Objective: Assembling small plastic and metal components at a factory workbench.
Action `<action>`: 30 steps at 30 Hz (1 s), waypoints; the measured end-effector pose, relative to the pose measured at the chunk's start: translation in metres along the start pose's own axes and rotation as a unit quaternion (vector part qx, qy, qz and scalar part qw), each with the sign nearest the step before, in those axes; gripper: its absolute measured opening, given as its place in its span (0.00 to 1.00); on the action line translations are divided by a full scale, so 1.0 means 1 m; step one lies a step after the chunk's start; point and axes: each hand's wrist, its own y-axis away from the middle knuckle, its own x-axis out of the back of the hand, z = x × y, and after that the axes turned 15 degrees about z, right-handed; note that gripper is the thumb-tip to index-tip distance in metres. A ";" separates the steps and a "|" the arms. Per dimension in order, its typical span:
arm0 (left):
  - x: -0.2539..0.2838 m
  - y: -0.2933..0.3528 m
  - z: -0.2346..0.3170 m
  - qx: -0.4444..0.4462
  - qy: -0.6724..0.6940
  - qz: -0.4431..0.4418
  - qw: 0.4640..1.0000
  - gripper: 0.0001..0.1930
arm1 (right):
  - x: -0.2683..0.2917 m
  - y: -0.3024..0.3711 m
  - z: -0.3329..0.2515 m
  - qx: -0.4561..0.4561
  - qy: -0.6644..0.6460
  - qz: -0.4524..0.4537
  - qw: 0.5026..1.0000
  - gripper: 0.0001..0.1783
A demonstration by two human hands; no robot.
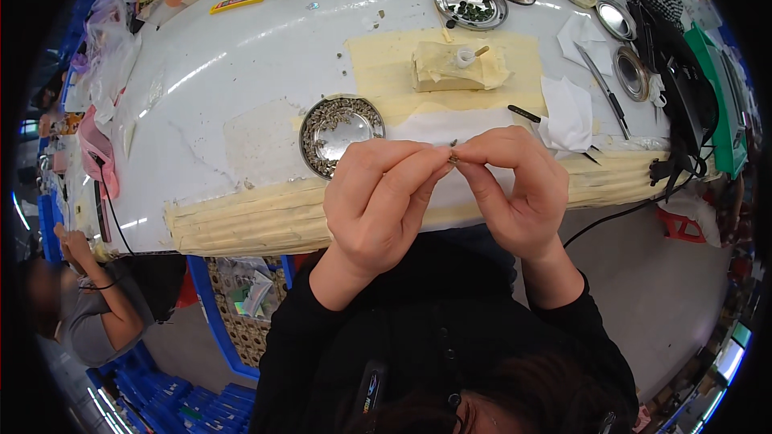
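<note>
My left hand [378, 201] and my right hand [523, 185] meet over the front of the table, fingertips pinched together. Between them is a tiny greenish-gold piece [454, 158], mostly hidden by the fingers; its exact kind is too small to tell. Just left of my left hand stands a round metal dish [346, 135] holding many small grey pieces. White paper [434, 124] lies beneath the fingers. A black slim tool [524, 113] rests beyond my right hand, its end near a crumpled white tissue [567, 116].
A tape-covered block [434, 72] with a small white cup stands behind my hands. Farther back are a metal plate [490, 20] of dark green pieces and a yellow cutter [237, 2]. Tweezers [603, 88] lie at right. Padded tape [241, 221] lines the front edge. Another person sits at left.
</note>
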 end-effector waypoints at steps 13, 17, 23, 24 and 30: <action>0.003 -0.006 0.000 0.089 0.046 -0.023 0.995 0.11 | -0.005 0.005 0.000 -0.010 -0.020 0.027 0.999 0.12; 0.004 -0.007 -0.001 0.097 0.063 -0.029 0.993 0.10 | -0.005 0.004 0.001 -0.006 -0.022 0.024 0.999 0.13; 0.004 -0.007 0.001 0.119 0.067 -0.019 0.990 0.10 | -0.006 0.007 0.000 -0.022 -0.018 0.025 0.999 0.13; 0.004 -0.007 0.000 0.118 0.070 -0.016 0.990 0.10 | -0.007 0.007 0.000 -0.027 -0.020 0.025 0.999 0.13; 0.005 -0.005 -0.001 0.096 0.056 -0.011 0.994 0.12 | -0.008 0.008 -0.002 -0.047 -0.029 0.026 0.998 0.12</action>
